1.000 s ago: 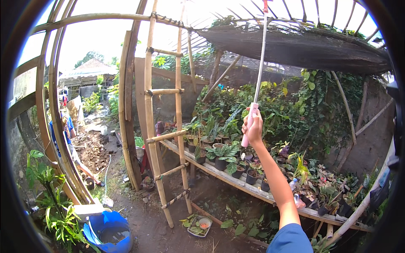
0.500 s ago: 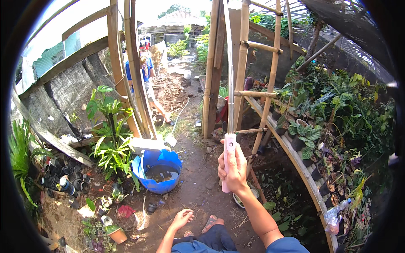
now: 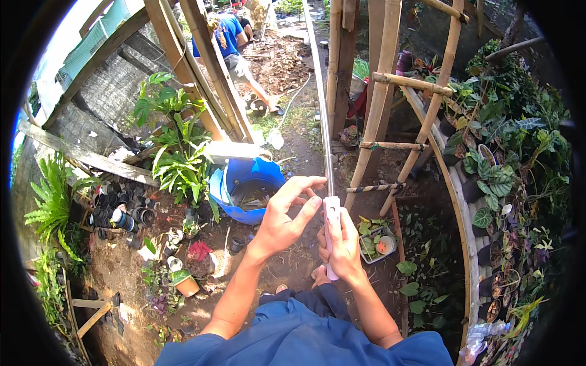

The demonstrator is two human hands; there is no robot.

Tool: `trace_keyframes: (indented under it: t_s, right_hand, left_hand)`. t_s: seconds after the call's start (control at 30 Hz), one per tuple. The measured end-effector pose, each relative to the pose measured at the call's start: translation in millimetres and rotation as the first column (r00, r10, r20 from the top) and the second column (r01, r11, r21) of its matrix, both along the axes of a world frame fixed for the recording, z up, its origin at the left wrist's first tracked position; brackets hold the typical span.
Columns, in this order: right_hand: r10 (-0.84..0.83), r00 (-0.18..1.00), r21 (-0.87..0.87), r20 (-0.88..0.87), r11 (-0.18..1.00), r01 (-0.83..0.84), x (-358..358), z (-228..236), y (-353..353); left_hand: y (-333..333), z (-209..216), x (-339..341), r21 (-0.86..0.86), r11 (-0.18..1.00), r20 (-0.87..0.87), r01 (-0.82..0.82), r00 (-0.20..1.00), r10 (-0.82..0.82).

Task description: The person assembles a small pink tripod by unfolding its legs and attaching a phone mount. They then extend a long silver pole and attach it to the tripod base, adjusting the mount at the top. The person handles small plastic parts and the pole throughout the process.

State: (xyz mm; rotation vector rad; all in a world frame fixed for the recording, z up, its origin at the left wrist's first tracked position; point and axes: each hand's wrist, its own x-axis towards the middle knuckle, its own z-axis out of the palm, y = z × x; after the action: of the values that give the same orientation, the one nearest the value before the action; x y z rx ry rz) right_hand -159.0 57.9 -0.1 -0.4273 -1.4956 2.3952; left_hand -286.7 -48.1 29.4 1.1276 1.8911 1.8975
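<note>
A long pole is gripped by its white handle in the right hand — shaft running straight ahead — while the open left hand hovers just beside the shaft.

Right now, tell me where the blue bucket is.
In the head view the blue bucket sits on the dirt left of centre, just beyond the left hand, beside the leafy green plant and left of the long pole.

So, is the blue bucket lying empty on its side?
No, the blue bucket stands upright on the ground, with dark water and debris inside.
</note>
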Motion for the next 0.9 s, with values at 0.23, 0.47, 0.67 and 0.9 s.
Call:
trace_keyframes:
  t_s: [0.23,0.47,0.67,0.9]
  right_hand:
    - [-0.168,0.98,0.411,0.103,0.905,0.112,-3.7,-35.7,104.2]
    - [-0.075,0.962,0.327,0.264,0.945,-0.016,-24.4,-51.2,158.2]
    - [-0.046,0.953,0.334,0.3,0.941,-0.06,-47.8,-67.2,182.9]
    - [-0.074,0.906,0.36,0.416,0.929,-0.089,-77.7,-68.5,204.1]
  left_hand:
    - [101.2,-25.4,-6.4,-0.11,0.979,0.22,0.173,0.964,-0.146]
    - [151.7,-55.5,-19.7,-0.147,0.987,0.45,0.061,0.893,0.012]
    - [175.7,-70.7,-42.3,-0.073,0.997,0.571,0.033,0.821,0.015]
    - [195.7,-77.8,-77.6,0.09,0.992,0.609,-0.091,0.793,0.018]
